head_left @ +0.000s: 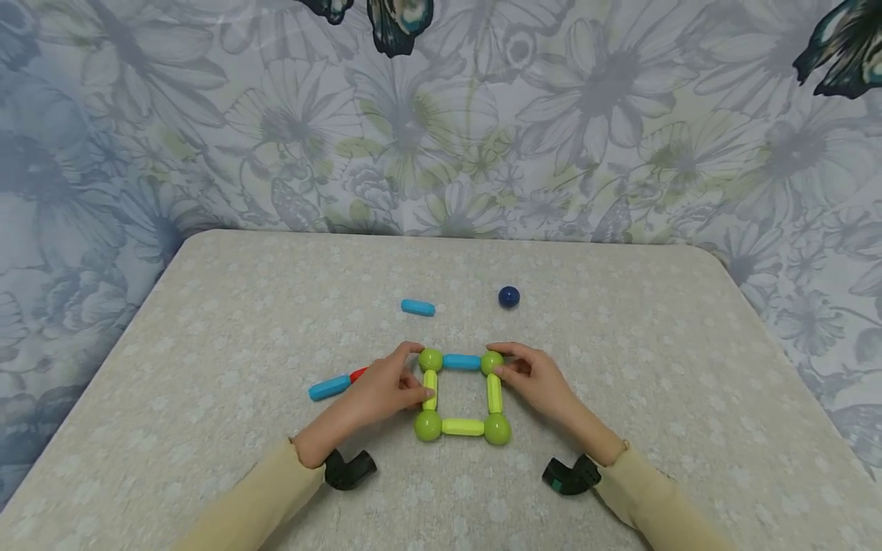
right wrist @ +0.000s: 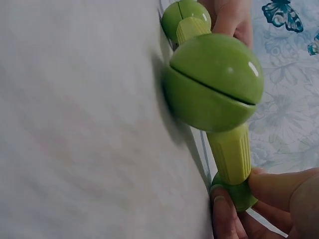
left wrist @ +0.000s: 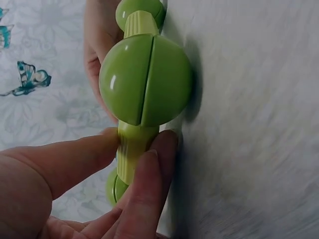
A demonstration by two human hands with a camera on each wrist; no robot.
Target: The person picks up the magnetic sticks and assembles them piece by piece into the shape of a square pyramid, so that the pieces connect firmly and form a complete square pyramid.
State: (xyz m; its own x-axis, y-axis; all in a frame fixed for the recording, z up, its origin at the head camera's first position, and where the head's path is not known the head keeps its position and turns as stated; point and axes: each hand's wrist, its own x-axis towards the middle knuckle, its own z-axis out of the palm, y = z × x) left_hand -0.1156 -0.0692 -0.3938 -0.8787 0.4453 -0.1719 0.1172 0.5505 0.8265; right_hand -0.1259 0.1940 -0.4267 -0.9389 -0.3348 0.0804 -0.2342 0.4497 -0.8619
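Note:
A square frame of green balls joined by rods lies on the table before me. Its far rod (head_left: 462, 362) is blue; the near rod (head_left: 462, 427) and both side rods are yellow-green. My left hand (head_left: 387, 389) pinches the left side rod (left wrist: 130, 149) between thumb and fingers, with a fingertip by the far left ball (head_left: 430, 360). At the far right ball (right wrist: 239, 194), my right hand (head_left: 540, 380) grips with thumb and fingers, where the right side rod (right wrist: 230, 155) joins it. Both near balls, left (left wrist: 144, 79) and right (right wrist: 214, 82), are untouched.
Beyond the frame lie a loose blue rod (head_left: 418, 308) and a dark blue ball (head_left: 509, 297). Left of my left hand is another blue rod (head_left: 329, 388), end to end with a red piece (head_left: 357, 374) partly hidden by the hand. A flower-patterned wall backs the table (head_left: 620, 321).

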